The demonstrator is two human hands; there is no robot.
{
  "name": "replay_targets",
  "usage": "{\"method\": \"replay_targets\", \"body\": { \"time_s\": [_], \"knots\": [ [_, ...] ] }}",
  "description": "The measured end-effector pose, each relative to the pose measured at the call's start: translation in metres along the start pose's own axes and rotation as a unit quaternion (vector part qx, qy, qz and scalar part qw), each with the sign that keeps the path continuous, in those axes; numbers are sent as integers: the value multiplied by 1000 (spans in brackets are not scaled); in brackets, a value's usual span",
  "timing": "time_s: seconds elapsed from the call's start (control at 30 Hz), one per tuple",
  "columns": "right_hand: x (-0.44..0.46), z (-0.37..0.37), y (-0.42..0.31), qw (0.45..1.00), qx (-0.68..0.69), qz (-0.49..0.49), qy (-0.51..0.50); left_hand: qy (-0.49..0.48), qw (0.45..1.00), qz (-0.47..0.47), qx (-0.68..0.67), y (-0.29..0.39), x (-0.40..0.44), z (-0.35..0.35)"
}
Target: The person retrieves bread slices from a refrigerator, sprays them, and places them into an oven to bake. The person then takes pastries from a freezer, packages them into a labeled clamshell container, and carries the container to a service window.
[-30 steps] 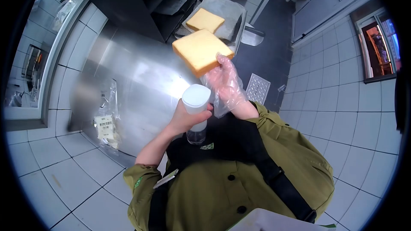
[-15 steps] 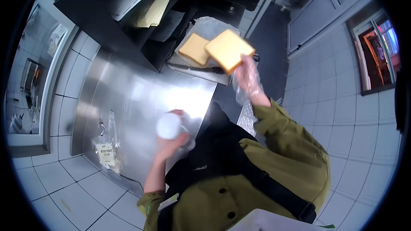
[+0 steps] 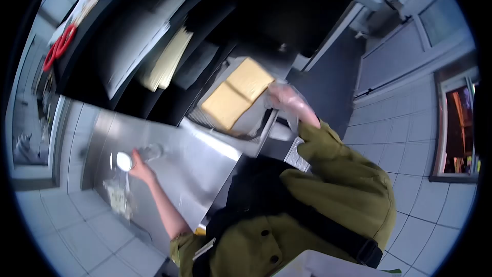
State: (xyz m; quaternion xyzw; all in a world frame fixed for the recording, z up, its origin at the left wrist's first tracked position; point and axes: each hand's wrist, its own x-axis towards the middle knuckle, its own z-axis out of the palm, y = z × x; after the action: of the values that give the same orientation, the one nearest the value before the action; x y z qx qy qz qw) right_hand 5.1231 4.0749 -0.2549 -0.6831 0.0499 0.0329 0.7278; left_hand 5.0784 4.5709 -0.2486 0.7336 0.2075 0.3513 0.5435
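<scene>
My left hand is wrapped round a clear bottle with a white lid, out over the steel counter at the left. My right hand, in a clear plastic glove, has its fingers at the right edge of a thick bread slice. That slice lies beside a second bread slice, edges touching, on a paper-lined mesh tray.
Black shelves with stacked papers rise beyond the steel counter. Red-handled scissors hang at upper left. A plastic packet lies near the wall. A door stands at upper right.
My right hand has lowered its bread slice onto the tray beside the other one. My left hand has carried the bottle away to the left. The view has shifted toward the shelves.
</scene>
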Motion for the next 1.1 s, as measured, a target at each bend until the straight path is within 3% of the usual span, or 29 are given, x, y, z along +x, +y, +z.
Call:
{"method": "replay_targets", "body": {
  "time_s": [0.03, 0.07, 0.1, 0.13, 0.17, 0.2, 0.27, 0.33, 0.43, 0.63, 0.67, 0.77, 0.9, 0.93, 1.0, 1.03, 1.07, 1.1],
  "knots": [
    [-6, -21, -17, 981, -187, -54, 8, -7, 1000, -5, 20, -17, 10, 7],
    [-20, -32, -65, 902, -405, -135, 67, 3, 1000, 25, 13, -14, 13, 17],
    [-31, -38, -104, 921, -284, -204, 170, 12, 998, 54, 10, -8, 16, 22],
    [-34, -48, -134, 876, -247, -327, 255, 21, 998, 51, -14, -9, 20, 25],
    [-34, -64, -167, 762, -326, -458, 321, 32, 998, 49, -33, -6, 23, 27],
    [-37, -81, -207, 608, -456, -539, 365, 31, 998, 47, -38, 0, 23, 32],
    [-34, -99, -257, 536, -545, -481, 429, 40, 997, 44, -45, 12, 23, 34],
    [-8, -126, -282, 399, -675, -436, 442, -24, 998, 12, -61, 0, 31, 31],
    [0, -125, -318, 507, -805, -102, 290, -85, 995, -47, -12, -24, 38, 22],
    [24, -135, -314, 503, -802, -146, 288, -42, 992, -26, 112, -37, 12, 11],
    [28, -144, -305, 475, -792, -222, 312, -22, 990, -38, 137, -38, 4, 7],
    [17, -144, -302, 525, -749, -229, 333, 45, 969, -115, 214, 6, -55, 5],
    [15, -171, -275, 417, -700, -402, 417, 232, 959, -58, 153, -20, -127, -29],
    [35, -197, -265, 400, -545, -615, 405, 279, 946, -15, 164, -29, -151, -46],
    [0, -203, -259, 581, -580, -425, 381, 372, 899, 6, 230, -23, -216, -79],
    [-11, -211, -243, 566, -550, -446, 422, 412, 869, -16, 272, -4, -251, -90],
    [-20, -223, -226, 588, -548, -409, 432, 457, 814, -53, 354, -21, -276, -115],
    [-28, -229, -206, 643, -501, -353, 460, 521, 811, -84, 253, -16, -299, -124]
  ]
}}
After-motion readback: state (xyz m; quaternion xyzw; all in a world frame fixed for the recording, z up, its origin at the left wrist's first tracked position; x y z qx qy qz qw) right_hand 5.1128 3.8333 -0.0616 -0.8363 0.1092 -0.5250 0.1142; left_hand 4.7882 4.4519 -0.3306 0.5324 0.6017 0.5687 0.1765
